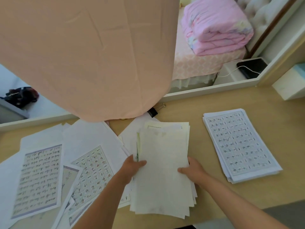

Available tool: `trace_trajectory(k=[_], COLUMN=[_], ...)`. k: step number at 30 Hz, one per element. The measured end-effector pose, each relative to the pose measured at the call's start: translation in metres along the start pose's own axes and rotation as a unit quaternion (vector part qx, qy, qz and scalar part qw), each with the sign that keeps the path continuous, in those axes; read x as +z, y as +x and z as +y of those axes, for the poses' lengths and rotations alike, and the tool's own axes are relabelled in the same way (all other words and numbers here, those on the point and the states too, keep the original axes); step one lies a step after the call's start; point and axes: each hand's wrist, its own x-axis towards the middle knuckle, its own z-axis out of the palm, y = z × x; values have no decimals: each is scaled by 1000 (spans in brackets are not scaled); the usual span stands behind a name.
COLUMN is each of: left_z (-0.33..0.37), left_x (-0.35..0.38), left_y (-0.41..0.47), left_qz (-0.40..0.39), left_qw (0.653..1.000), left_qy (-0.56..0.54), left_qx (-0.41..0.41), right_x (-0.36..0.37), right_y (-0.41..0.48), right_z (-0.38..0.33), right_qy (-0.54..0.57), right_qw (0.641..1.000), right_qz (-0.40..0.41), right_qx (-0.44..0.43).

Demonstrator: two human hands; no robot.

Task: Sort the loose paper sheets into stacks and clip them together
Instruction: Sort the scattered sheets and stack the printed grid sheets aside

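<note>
Your left hand (132, 167) and right hand (192, 171) clamp the side edges of a blank-faced stack of sheets (163, 171) on the wooden desk (214, 192), thumbs pressed on top and the other fingers hidden beneath. Left of your grip the loose printed sheets (66, 169) lie overlapping at odd angles, and right of it, well apart, sits a squared stack of character-grid pages (239, 144). Beyond your grip a black binder clip (154, 111) lies half under a hanging peach cloth (85, 55).
</note>
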Motion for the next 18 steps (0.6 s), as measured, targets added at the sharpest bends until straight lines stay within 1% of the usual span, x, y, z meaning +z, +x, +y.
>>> trace_trajectory(k=[2, 4, 5, 7, 9, 11, 12, 13, 14, 15, 16, 17, 18], left_z=[3, 7, 9, 14, 22, 33, 37, 39, 43, 47, 50, 53, 55], left_x=[-2, -4, -4, 0, 9, 20, 23, 23, 19, 11, 1, -8, -17], left_y=[-4, -5, -4, -1, 3, 9, 17, 27, 37, 46, 56, 66, 76], left_qz=[-58, -119, -138, -143, -116, -72, -34, 21, 86, 143, 180, 192, 174], left_qw=[998, 991, 988, 984, 989, 997, 999, 992, 972, 936, 893, 851, 816], left_qy=[-21, -53, -74, -105, -91, -31, 25, 97, 177, 259, 343, 428, 509], left_qx=[19, 16, 7, -13, -25, -12, 23, 74, 132, 190, 229, 236, 211], right_x=[-5, -9, -11, -15, -19, -22, -24, -26, -29, -32, -35, -38, -40], right_y=[4, 5, 5, 7, 9, 11, 10, 9, 7, 5, 3, 2, 0], right_z=[-2, -7, -9, -12, -9, -2, 0, 3, 6, 8, 9, 11, 12], right_qy=[15, 99, 140, 190, 185, 138, 118, 103, 94, 88, 85, 82, 81], right_qw=[999, 994, 989, 982, 982, 989, 990, 989, 987, 983, 979, 977, 976], right_qz=[31, 43, 34, 4, -11, 14, 41, 72, 104, 133, 156, 171, 179], right_qx=[-25, -34, -28, -4, 30, 55, 64, 73, 82, 91, 96, 97, 96])
